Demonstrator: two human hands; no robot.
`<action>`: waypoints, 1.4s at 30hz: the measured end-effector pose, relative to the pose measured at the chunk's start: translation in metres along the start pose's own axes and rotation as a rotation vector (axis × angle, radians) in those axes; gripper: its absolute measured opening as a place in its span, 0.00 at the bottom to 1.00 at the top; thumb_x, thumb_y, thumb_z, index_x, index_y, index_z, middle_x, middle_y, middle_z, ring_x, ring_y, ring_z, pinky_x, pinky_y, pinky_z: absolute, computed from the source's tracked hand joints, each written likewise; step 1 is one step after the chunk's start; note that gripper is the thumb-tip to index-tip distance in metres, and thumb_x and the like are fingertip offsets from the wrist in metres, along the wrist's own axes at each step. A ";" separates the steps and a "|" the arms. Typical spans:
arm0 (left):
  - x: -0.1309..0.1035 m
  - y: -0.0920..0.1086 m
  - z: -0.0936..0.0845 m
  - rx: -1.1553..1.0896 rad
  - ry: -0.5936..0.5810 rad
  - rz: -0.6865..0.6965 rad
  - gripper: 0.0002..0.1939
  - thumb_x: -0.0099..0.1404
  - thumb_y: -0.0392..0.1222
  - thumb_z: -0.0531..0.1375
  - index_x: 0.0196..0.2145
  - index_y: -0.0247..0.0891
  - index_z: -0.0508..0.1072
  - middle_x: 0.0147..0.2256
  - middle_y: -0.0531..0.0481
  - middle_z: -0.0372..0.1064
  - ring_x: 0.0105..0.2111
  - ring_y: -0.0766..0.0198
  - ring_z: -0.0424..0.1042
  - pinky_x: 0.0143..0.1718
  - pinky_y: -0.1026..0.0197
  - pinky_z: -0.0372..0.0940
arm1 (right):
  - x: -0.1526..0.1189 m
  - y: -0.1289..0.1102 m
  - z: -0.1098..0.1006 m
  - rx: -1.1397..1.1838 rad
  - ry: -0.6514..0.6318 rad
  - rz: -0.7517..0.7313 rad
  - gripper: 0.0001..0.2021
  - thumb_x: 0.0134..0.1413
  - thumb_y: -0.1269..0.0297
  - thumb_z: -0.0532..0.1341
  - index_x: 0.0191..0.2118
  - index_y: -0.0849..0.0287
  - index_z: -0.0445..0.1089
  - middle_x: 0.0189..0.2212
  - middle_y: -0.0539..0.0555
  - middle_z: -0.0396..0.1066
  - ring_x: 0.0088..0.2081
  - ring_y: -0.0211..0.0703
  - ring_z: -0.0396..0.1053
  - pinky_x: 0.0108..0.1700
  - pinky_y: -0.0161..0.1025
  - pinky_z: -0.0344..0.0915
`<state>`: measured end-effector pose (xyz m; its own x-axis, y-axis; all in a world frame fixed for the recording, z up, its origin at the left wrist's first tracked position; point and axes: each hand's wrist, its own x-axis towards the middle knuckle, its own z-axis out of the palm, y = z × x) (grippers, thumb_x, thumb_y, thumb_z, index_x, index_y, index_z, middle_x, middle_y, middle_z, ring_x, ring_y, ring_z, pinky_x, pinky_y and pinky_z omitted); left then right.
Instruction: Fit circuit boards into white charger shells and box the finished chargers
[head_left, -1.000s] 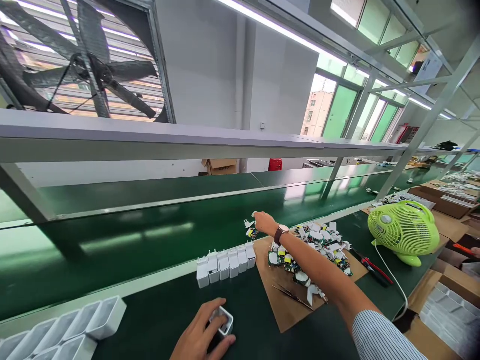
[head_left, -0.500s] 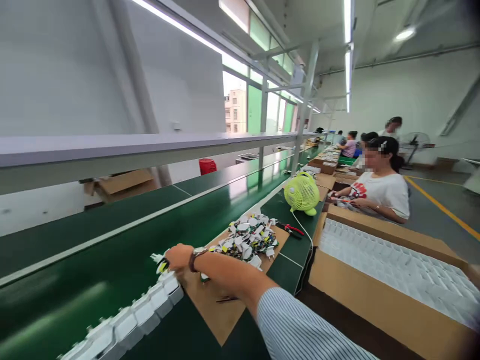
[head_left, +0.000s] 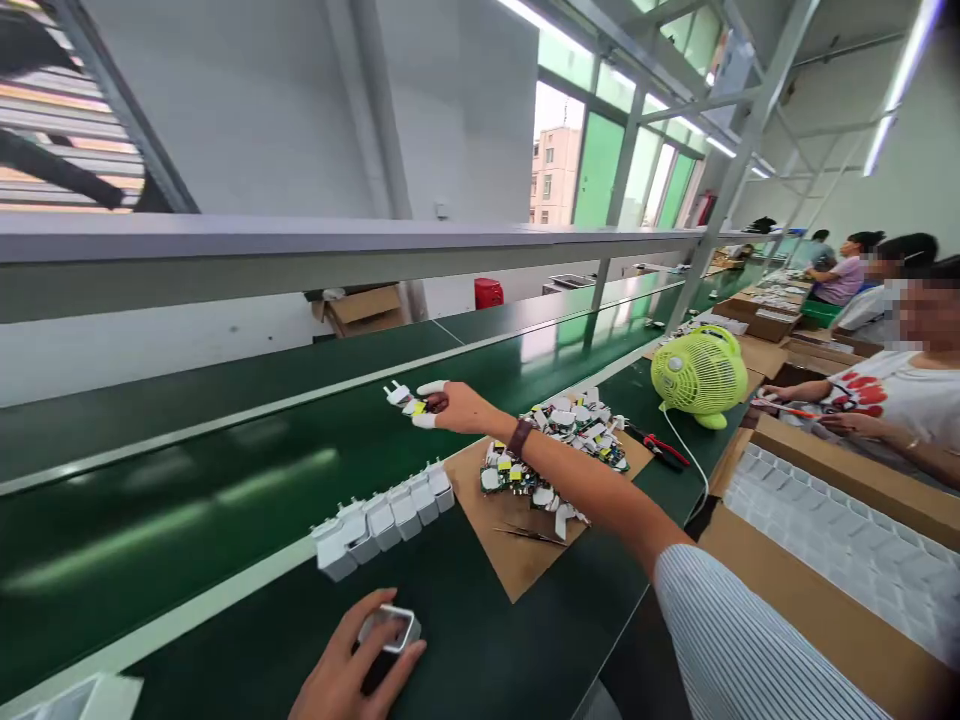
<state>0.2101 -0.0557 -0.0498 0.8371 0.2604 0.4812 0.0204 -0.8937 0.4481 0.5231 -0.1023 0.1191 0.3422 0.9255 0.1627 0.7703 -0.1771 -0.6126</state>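
Observation:
My right hand, with white covers on two fingertips, is closed on a small plug assembly with white prongs and a yellow part, held above the green belt. Low in the view, my left hand grips a white open-topped housing over the dark green table. Between the hands stands a row of white plug housings along the belt's edge. Under my right forearm, a heap of circuit boards with white plug parts covers a brown cardboard sheet.
Tweezers lie on the cardboard. Red-handled pliers and a lime-green fan are farther right. Beside the table is a carton of white trays, with a seated person beyond. A shelf edge crosses above the belt.
The view has turned left and down. My right hand has lifted the plug assembly away from the end of the housing row. My left hand has come into view holding a housing.

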 end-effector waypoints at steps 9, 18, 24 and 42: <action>-0.001 0.010 -0.005 0.089 0.028 0.017 0.14 0.73 0.53 0.58 0.41 0.41 0.77 0.53 0.40 0.73 0.43 0.55 0.81 0.41 0.59 0.77 | -0.166 0.006 0.068 -0.013 -0.203 -0.107 0.26 0.54 0.67 0.69 0.59 0.56 0.71 0.48 0.56 0.78 0.49 0.51 0.76 0.52 0.43 0.72; -0.003 0.004 -0.007 -0.016 0.011 -0.123 0.10 0.71 0.48 0.61 0.46 0.42 0.72 0.59 0.39 0.66 0.52 0.53 0.76 0.50 0.54 0.74 | -0.170 0.015 0.078 -0.194 -0.199 -0.317 0.25 0.62 0.67 0.63 0.64 0.60 0.66 0.62 0.63 0.68 0.63 0.55 0.65 0.65 0.52 0.62; -0.004 0.003 -0.002 -0.165 0.031 -0.203 0.24 0.68 0.41 0.63 0.58 0.42 0.61 0.58 0.36 0.65 0.58 0.49 0.72 0.59 0.46 0.69 | -0.135 0.017 0.099 -0.355 -0.459 -0.477 0.27 0.52 0.76 0.63 0.60 0.68 0.69 0.61 0.68 0.69 0.65 0.59 0.61 0.69 0.56 0.53; -0.002 -0.005 -0.012 -0.164 0.017 -0.456 0.34 0.69 0.43 0.62 0.68 0.46 0.56 0.54 0.42 0.70 0.53 0.52 0.73 0.56 0.47 0.70 | -0.132 0.035 0.122 -0.064 -0.121 -0.474 0.29 0.53 0.77 0.59 0.63 0.59 0.63 0.50 0.62 0.71 0.51 0.57 0.70 0.53 0.56 0.73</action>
<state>0.2020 -0.0471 -0.0444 0.7538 0.6192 0.2200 0.2953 -0.6182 0.7285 0.4393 -0.1894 -0.0180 -0.1164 0.9406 0.3189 0.8590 0.2565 -0.4431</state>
